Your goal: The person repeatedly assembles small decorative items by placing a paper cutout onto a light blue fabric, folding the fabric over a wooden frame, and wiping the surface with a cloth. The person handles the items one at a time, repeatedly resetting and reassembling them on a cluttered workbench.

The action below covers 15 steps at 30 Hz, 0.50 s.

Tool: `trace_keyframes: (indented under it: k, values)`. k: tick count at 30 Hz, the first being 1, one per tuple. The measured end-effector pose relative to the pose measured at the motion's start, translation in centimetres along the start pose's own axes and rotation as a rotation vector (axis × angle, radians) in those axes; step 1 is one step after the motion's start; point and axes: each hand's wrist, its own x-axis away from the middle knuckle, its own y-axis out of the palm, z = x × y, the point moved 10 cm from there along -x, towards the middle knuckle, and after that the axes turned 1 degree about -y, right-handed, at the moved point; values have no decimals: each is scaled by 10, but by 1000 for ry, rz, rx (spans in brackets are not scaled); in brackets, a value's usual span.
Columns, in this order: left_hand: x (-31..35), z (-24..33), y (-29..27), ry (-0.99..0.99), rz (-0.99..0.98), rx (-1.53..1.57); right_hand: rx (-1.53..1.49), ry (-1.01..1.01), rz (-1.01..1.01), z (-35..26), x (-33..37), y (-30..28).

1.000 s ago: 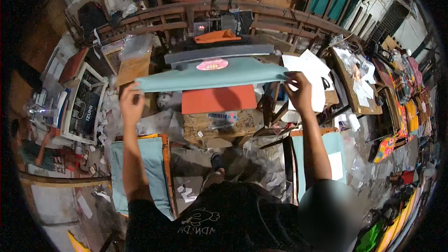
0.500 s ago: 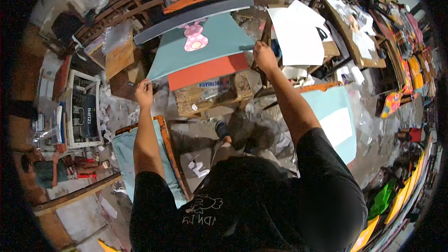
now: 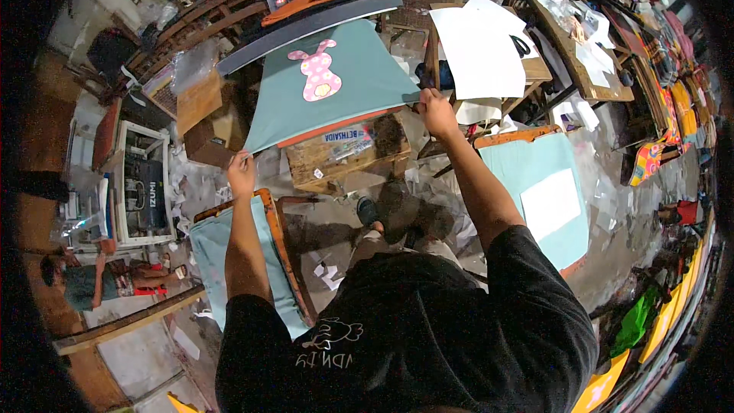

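Observation:
A grey-green piece of cloth [image 3: 353, 76] is stretched between my two hands. It lies over an orange-red pad [image 3: 334, 128] whose front edge shows below it. A pink flowered rabbit figure [image 3: 312, 84] lies on the cloth, fully visible. My left hand [image 3: 241, 173] pinches the near left corner of the cloth. With closed fingers, my right hand [image 3: 437, 113] grips the near right corner. A long dark grey plate [image 3: 313, 33] crosses the cloth's far edge and hides what lies beneath it.
Under the pad stands a wooden box [image 3: 348, 162]. White sheets [image 3: 478, 50] with black-handled scissors [image 3: 521, 47] lie at right. Light blue-green cloths rest on stands at left [image 3: 229, 260] and right [image 3: 501, 164]. Another person [image 3: 84, 279] sits far left.
The cloth has come toward me and now covers most of the orange-red pad. The rabbit's ears, partly under the grey plate before, now show. Both hands have moved slightly nearer to me.

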Motion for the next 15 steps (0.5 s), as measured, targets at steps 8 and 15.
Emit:
trace_keyframes:
  k: [8,15]
  values:
    - [48,-24,27,-48,-312,-269,250,50,-578,41,31,76]
    - [229,7,121,-240,-504,119,-1334,844,-41,53,115,19]
